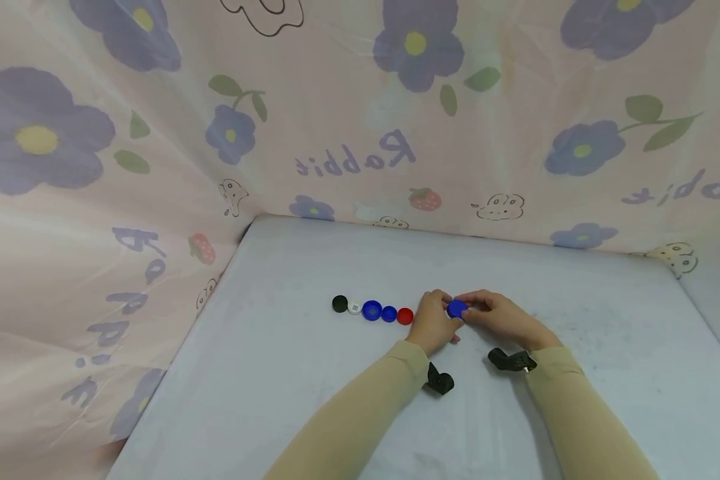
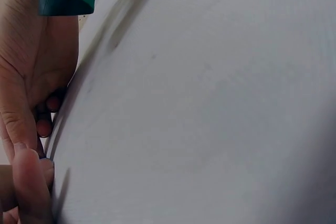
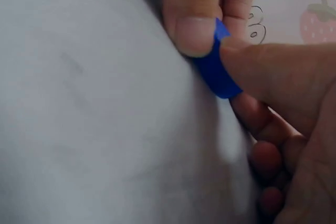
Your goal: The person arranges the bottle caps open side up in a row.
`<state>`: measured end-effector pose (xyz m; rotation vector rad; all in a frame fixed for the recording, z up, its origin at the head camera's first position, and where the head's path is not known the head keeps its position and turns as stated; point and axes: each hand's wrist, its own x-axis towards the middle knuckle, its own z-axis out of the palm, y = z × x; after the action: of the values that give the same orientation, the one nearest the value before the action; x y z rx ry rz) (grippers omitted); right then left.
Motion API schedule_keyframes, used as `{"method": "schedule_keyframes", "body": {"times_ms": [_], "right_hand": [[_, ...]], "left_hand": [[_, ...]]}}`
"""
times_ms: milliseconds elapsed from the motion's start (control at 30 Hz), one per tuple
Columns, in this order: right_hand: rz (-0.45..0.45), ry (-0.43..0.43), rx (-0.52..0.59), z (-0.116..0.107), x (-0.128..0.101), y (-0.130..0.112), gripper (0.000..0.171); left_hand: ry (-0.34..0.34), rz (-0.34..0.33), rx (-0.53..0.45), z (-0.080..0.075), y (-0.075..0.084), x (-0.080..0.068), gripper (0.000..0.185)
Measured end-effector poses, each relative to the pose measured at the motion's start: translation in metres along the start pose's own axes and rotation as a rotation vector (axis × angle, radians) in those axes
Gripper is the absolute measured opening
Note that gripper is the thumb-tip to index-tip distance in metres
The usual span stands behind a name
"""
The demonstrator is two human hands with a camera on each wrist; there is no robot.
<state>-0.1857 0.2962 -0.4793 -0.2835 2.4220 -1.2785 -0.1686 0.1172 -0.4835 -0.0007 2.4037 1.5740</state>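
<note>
Both hands pinch a blue bottle cap (image 1: 457, 309), held by its edge at the right end of a row of caps. My left hand (image 1: 432, 323) comes at it from the left, my right hand (image 1: 504, 317) from the right. In the right wrist view the blue cap (image 3: 215, 74) sits between the two thumbs. The row runs leftward: a red cap (image 1: 405, 316) beside the left hand, a small blue cap (image 1: 389, 314), a larger blue cap (image 1: 372, 311), a white cap (image 1: 355, 308) and a black cap (image 1: 339, 304). Fingers mostly hide the held cap in the left wrist view.
A white-covered table (image 1: 264, 373) lies under the hands. Behind it and on the left hangs a pink flowered curtain (image 1: 336, 87), meeting the table's edges. Black wrist devices (image 1: 512, 361) stick out below both wrists.
</note>
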Motion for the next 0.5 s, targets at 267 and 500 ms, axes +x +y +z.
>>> {"method": "schedule_keyframes", "body": {"times_ms": [267,500], "right_hand": [[-0.018,-0.025,-0.020,0.003,-0.008,-0.004,0.042],[-0.004,-0.028,-0.052,0.002,-0.014,-0.009,0.038]], "left_hand": [[-0.004,0.019,0.071,-0.003,0.001,-0.005,0.040],[-0.055,0.015,0.017,-0.005,0.000,-0.008,0.039]]}}
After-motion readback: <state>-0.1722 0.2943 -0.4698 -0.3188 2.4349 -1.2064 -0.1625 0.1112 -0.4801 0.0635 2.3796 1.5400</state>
